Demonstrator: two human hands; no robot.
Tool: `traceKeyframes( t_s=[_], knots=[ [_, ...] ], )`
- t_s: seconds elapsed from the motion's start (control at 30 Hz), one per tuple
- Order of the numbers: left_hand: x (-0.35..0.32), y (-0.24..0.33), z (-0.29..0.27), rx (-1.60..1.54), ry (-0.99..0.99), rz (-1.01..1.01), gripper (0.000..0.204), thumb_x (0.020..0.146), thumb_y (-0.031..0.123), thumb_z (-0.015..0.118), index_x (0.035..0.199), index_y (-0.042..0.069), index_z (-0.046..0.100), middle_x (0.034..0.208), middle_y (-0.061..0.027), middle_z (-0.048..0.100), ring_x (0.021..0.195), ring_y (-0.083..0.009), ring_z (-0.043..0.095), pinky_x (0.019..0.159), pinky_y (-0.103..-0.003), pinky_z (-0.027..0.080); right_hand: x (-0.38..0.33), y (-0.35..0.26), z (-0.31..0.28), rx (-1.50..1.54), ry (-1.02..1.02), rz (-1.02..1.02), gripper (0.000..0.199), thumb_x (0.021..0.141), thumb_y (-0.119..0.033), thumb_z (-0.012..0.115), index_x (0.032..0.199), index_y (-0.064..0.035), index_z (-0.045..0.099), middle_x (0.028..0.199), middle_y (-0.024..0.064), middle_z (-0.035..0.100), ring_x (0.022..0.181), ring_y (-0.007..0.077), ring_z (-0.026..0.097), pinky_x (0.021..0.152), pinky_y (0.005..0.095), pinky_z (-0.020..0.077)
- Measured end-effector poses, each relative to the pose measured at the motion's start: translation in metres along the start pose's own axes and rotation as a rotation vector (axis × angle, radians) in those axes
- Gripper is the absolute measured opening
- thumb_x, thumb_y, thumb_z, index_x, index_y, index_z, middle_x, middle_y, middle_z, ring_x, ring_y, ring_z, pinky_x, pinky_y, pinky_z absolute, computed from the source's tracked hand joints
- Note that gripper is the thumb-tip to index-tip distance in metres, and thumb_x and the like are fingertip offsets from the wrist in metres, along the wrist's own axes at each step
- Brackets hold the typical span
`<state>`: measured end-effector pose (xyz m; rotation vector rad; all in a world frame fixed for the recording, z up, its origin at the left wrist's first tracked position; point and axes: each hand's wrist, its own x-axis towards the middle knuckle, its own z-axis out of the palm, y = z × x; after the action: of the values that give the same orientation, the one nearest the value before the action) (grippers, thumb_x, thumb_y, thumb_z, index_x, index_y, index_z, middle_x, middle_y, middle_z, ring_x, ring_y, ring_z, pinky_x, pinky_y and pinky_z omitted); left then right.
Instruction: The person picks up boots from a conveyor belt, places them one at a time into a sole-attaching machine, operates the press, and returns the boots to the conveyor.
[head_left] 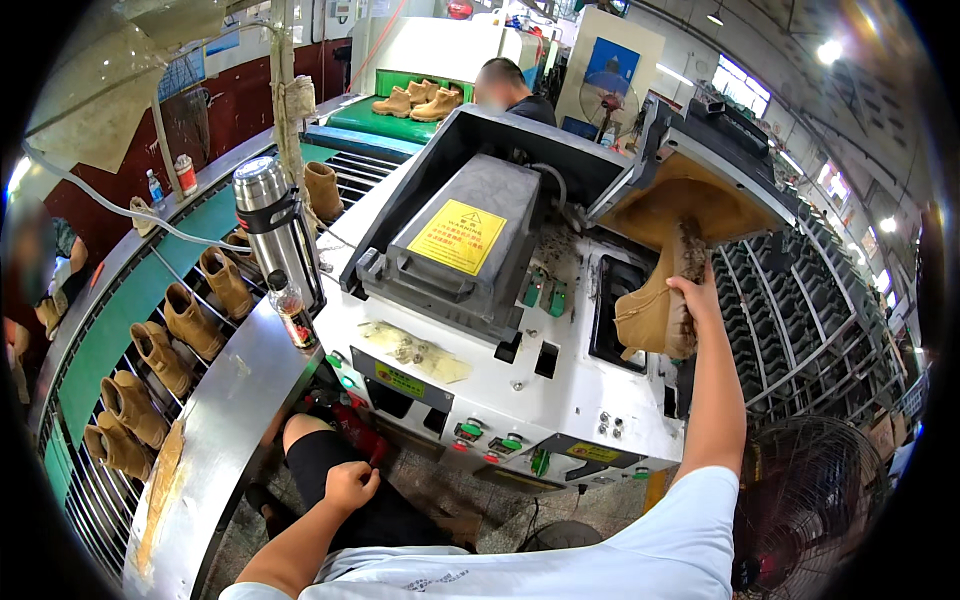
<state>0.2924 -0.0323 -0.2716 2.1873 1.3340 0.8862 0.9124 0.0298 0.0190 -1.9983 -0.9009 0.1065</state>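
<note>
My right hand (698,297), at the end of an outstretched arm, is closed around the sole of a tan boot (648,308). The boot is held tilted above the right-hand recess (607,335) of a white machine (550,395). Behind its upper part is the brown underside of a raised lid (690,190); I cannot tell whether the two touch. Low on the left, my left hand (352,487) is curled into a loose fist over my dark shorts (385,510), with nothing seen in it.
A closed grey cover (470,215) fills the machine's left side. Several tan boots (160,357) stand on a roller conveyor (110,480) at left, near a steel flask (275,220) and a bottle (290,310). A rack (800,310) and floor fan (810,490) stand right. A co-worker (515,92) is behind.
</note>
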Motion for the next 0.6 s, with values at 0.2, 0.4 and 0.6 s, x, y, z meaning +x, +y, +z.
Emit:
traceKeyframes(
  t_s=[0.2, 0.4, 0.6],
  knots=[
    [-0.001, -0.01, -0.004, 0.002, 0.018, -0.023, 0.018, 0.074, 0.014, 0.068, 0.06, 0.005, 0.059, 0.057, -0.0123, 0.057, 0.052, -0.0296, 0.059, 0.049, -0.038, 0.047, 0.061, 0.029, 0.058, -0.384, -0.044, 0.169, 0.108, 0.053, -0.04, 0.08, 0.145, -0.0077, 0.034, 0.133, 0.0209, 0.054, 0.121, 0.0333, 0.054, 0.099, 0.0373, 0.0439],
    [-0.005, -0.013, -0.007, 0.004, 0.063, -0.044, 0.018, 0.073, 0.013, 0.068, 0.06, 0.005, 0.059, 0.057, -0.0124, 0.056, 0.052, -0.0296, 0.058, 0.05, -0.038, 0.046, 0.072, 0.049, 0.1, -0.406, -0.187, 0.347, 0.111, 0.054, -0.038, 0.083, 0.147, -0.0081, 0.03, 0.134, 0.0202, 0.053, 0.119, 0.0323, 0.056, 0.095, 0.0384, 0.0477],
    [-0.002, -0.011, -0.004, 0.012, 0.062, -0.052, 0.018, 0.074, 0.013, 0.068, 0.06, 0.005, 0.059, 0.057, -0.0121, 0.057, 0.053, -0.0294, 0.059, 0.05, -0.037, 0.047, 0.025, 0.043, 0.1, -0.495, -0.137, 0.241, 0.103, 0.064, -0.05, 0.078, 0.148, -0.0129, 0.03, 0.14, 0.0228, 0.045, 0.127, 0.0352, 0.048, 0.104, 0.042, 0.0399]
  ],
)
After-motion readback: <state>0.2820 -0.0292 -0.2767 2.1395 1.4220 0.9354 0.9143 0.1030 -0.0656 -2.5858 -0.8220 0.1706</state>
